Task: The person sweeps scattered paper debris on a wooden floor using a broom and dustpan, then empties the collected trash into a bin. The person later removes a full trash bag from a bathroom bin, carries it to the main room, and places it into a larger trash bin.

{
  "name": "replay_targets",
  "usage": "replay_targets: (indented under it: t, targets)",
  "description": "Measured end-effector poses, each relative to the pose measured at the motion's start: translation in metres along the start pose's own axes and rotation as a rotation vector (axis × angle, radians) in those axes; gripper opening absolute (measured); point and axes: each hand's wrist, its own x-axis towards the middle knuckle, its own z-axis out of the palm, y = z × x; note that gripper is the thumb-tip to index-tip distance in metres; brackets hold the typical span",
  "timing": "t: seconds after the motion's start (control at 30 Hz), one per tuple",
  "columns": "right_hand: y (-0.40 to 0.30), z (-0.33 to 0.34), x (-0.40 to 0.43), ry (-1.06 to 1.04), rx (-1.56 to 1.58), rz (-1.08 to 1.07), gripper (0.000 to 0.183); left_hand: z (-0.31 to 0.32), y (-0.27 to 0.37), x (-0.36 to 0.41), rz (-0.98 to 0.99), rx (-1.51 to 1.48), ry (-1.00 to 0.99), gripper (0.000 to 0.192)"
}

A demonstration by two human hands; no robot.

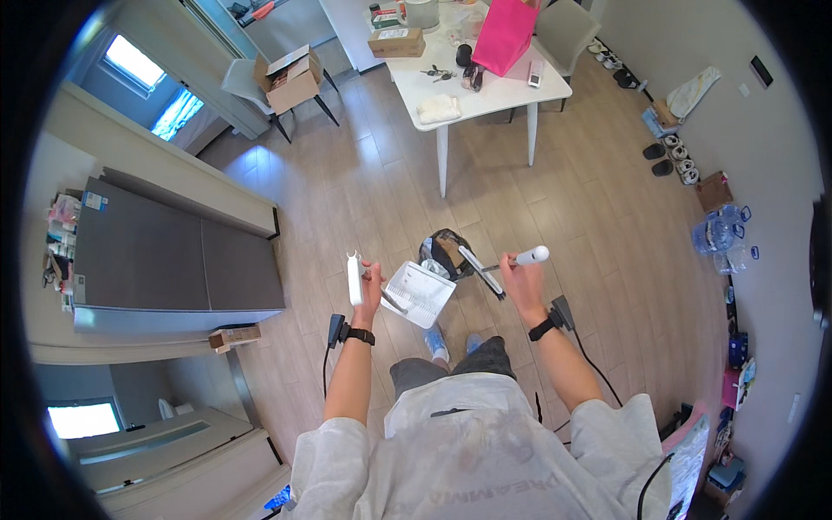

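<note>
My left hand (pixel 369 292) grips the handle of a white dustpan (pixel 421 291), whose ribbed tray hangs to the right of the hand. In my right hand (pixel 524 286) is the handle of a broom (pixel 482 270), its white head and dark bristles slanting down to the left of the hand. Between the two tools and beyond them, a bin with a black plastic liner (pixel 448 247) stands on the floor, holding some brown and pale rubbish. The dustpan's tray overlaps the bin's near edge in the view; I cannot tell whether they touch.
A white table (pixel 481 107) with a pink bag (pixel 506 36) on it stands ahead. A chair bearing an open cardboard box (pixel 296 81) is ahead left. The grey fridge (pixel 143 247) is on the left. Shoes (pixel 679 159) and large water bottles (pixel 721 234) line the right wall.
</note>
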Motion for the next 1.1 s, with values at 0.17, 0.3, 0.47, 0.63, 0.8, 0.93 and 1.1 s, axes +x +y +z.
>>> replay_targets:
  t: [0.17, 0.3, 0.47, 0.63, 0.8, 0.93, 1.1]
  targets:
    - [0.007, 0.027, 0.000, -0.021, -0.052, -0.086, 0.038, 0.001, -0.002, -0.018, -0.017, -0.024, 0.030, 0.026]
    - [0.015, 0.051, -0.011, -0.105, -0.015, -0.051, 0.038, -0.004, 0.006, -0.038, -0.052, 0.003, 0.045, 0.029]
    - [0.001, 0.018, -0.016, -0.070, 0.018, -0.036, 0.035, 0.006, 0.030, -0.046, 0.063, -0.059, -0.024, 0.024]
    - [-0.029, -0.043, -0.007, -0.105, 0.114, -0.047, 0.030, 0.042, 0.059, -0.031, 0.164, 0.181, -0.196, 0.031]
    - [-0.036, -0.034, -0.014, -0.101, 0.271, 0.084, 0.030, 0.090, 0.062, -0.012, 0.222, 0.193, -0.282, 0.038]
    - [-0.007, -0.009, -0.006, -0.016, 0.235, 0.191, 0.030, 0.093, 0.060, -0.006, 0.289, 0.310, -0.370, 0.032]
    - [0.004, -0.003, -0.019, 0.097, 0.240, 0.111, 0.029, 0.072, 0.050, 0.008, 0.275, 0.297, -0.322, 0.033]
